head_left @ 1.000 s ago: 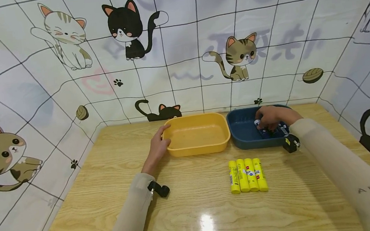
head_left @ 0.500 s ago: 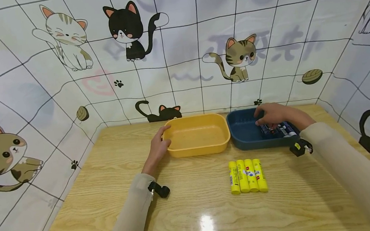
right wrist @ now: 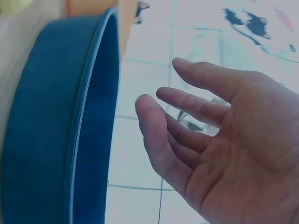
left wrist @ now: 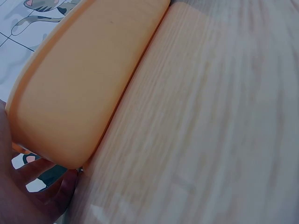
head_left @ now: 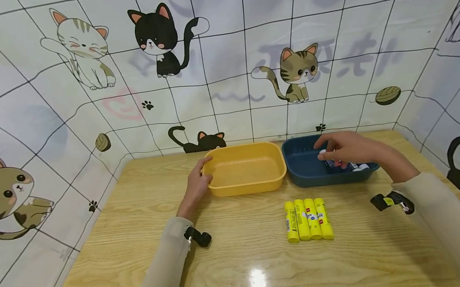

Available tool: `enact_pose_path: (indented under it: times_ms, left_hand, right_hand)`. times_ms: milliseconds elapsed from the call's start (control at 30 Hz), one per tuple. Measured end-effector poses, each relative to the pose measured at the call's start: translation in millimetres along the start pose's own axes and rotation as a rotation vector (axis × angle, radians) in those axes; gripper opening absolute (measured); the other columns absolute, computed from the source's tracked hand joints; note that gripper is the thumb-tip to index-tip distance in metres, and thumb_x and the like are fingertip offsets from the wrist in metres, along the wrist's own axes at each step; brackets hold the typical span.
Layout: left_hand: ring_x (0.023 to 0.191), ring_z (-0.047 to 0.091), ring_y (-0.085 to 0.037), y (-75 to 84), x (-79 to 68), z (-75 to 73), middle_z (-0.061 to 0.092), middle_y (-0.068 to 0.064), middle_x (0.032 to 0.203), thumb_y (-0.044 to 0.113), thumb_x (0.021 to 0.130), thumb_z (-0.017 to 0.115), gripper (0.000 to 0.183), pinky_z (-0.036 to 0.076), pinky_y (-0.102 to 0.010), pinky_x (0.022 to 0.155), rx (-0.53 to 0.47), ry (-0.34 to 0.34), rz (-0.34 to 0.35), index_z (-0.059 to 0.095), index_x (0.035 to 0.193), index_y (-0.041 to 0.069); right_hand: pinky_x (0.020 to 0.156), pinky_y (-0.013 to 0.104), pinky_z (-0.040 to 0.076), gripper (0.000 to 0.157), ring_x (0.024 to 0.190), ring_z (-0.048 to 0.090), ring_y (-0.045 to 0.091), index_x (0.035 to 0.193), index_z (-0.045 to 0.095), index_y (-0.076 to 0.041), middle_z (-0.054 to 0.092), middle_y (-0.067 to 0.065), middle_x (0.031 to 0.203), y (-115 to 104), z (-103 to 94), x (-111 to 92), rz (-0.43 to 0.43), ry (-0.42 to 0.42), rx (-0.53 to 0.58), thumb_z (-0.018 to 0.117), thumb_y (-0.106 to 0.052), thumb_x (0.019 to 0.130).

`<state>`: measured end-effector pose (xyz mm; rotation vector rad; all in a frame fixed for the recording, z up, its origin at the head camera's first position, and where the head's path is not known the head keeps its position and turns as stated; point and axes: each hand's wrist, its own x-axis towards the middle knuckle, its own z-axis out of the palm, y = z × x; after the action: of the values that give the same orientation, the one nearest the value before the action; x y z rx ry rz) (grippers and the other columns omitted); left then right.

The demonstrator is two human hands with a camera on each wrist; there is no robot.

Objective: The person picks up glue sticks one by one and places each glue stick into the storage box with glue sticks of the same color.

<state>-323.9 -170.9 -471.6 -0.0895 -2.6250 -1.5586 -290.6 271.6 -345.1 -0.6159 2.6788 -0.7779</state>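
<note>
My left hand (head_left: 197, 184) holds the left end of a yellow plastic basin (head_left: 240, 189), fingers at its rim; in the left wrist view its fingers (left wrist: 60, 186) curl at the basin's end wall. My right hand (head_left: 348, 147) hovers over a dark blue basin (head_left: 305, 175) on the right, fingers loosely bent with nothing between them. In the right wrist view this hand (right wrist: 233, 144) is apart from the blue rim. Inside the blue basin lie several dark tubes (head_left: 357, 167) with white ends, partly hidden by the hand. Several yellow glue sticks (head_left: 308, 220) lie side by side in front.
Both basins stand next to each other at the back of the wooden table (head_left: 225, 264). Behind them rises a white wall covering (head_left: 233, 92) with cat drawings and grid lines.
My right hand has lifted out of the blue basin and drawn back to the right, its fingers spreading. The dark tubes stay in the basin. My left hand has not moved.
</note>
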Motion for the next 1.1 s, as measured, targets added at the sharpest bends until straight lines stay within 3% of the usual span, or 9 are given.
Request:
enact_pose_path:
  times_ms: [233, 433, 733, 933, 1100]
  left_hand:
    - [0.125, 0.052, -0.03, -0.5, 0.2, -0.2, 0.049, -0.01, 0.157, 0.004, 0.085, 0.051, 0.067, 0.044, -0.038, 0.089, 0.004, 0.0, 0.014, 0.054, 0.149, 0.021]
    - [0.129, 0.05, -0.031, -0.6, -0.6, -0.2, 0.047, -0.009, 0.158, 0.004, 0.085, 0.051, 0.067, 0.043, -0.04, 0.091, -0.003, -0.006, 0.006, 0.053, 0.149, 0.022]
    - [0.124, 0.052, -0.031, -1.8, 1.0, -1.1, 0.048, -0.01, 0.157, 0.004, 0.085, 0.051, 0.067, 0.045, -0.037, 0.088, 0.004, 0.002, 0.003, 0.053, 0.149, 0.022]
    - [0.122, 0.052, -0.03, -2.8, 1.1, -0.2, 0.048, -0.01, 0.157, 0.004, 0.085, 0.051, 0.067, 0.044, -0.036, 0.086, 0.011, -0.008, 0.004, 0.053, 0.15, 0.022]
    - [0.113, 0.053, -0.029, -2.0, 0.2, 0.2, 0.049, -0.01, 0.156, 0.004, 0.086, 0.051, 0.066, 0.044, -0.033, 0.08, 0.001, -0.01, 0.0, 0.053, 0.15, 0.022]
  right_hand:
    - [0.064, 0.038, 0.058, 0.041, 0.074, 0.065, 0.023, 0.135, 0.059, -0.006, 0.07, 0.01, 0.097, -9.7, 16.6, -22.8, -0.048, 0.016, 0.031, 0.064, -0.03, 0.101]
    - [0.061, 0.033, 0.055, 0.041, 0.066, 0.062, 0.016, 0.133, 0.06, -0.006, 0.066, 0.002, 0.088, -9.8, 35.4, -34.1, -0.068, -0.021, 0.075, 0.064, -0.032, 0.101]
    - [0.063, 0.038, 0.059, 0.043, 0.068, 0.065, 0.024, 0.135, 0.059, -0.004, 0.064, 0.009, 0.09, -6.9, 59.9, -40.2, -0.025, -0.163, 0.16, 0.062, -0.033, 0.102]
    - [0.064, 0.037, 0.059, 0.051, 0.075, 0.064, 0.023, 0.141, 0.054, -0.004, 0.064, 0.009, 0.091, 0.7, 72.2, -42.2, 0.073, -0.289, 0.21, 0.063, -0.035, 0.102]
    - [0.065, 0.038, 0.06, 0.052, 0.075, 0.065, 0.025, 0.141, 0.05, -0.005, 0.064, 0.008, 0.087, 6.1, 78.4, -40.6, 0.108, -0.321, 0.242, 0.063, -0.036, 0.101]
